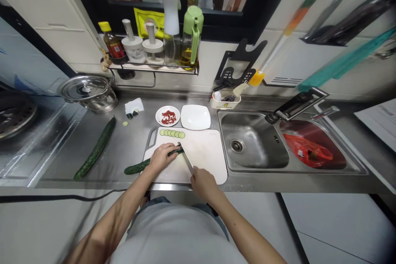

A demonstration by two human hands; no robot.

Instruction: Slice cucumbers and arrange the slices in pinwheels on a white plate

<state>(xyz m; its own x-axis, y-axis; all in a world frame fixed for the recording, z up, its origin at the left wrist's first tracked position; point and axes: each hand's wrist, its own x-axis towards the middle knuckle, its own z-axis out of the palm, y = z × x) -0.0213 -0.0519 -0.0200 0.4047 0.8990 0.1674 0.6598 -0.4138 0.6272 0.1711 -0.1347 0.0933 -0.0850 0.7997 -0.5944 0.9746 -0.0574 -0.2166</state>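
Note:
My left hand (pixel 163 156) is closed over a dark green cucumber (pixel 137 168) that lies across the white cutting board (pixel 207 148). The cucumber's uncut end sticks out to the left, past the board's edge. In my right hand (pixel 203 182) is the handle of a kitchen knife (pixel 187 157), its blade at the cucumber's right end, close to my left fingers. Whether the blade has entered the cucumber I cannot tell. A row of several round cucumber slices (pixel 172 133) lies along the board's far side.
Behind the board stand a plate of chopped red pieces (pixel 168 117) and a white square plate (pixel 195 117). A second cucumber (pixel 95 148) lies at left, near a lidded steel pot (pixel 89 90). At right is the sink (pixel 255 140), with a red plastic bag (pixel 306 150) in its second basin.

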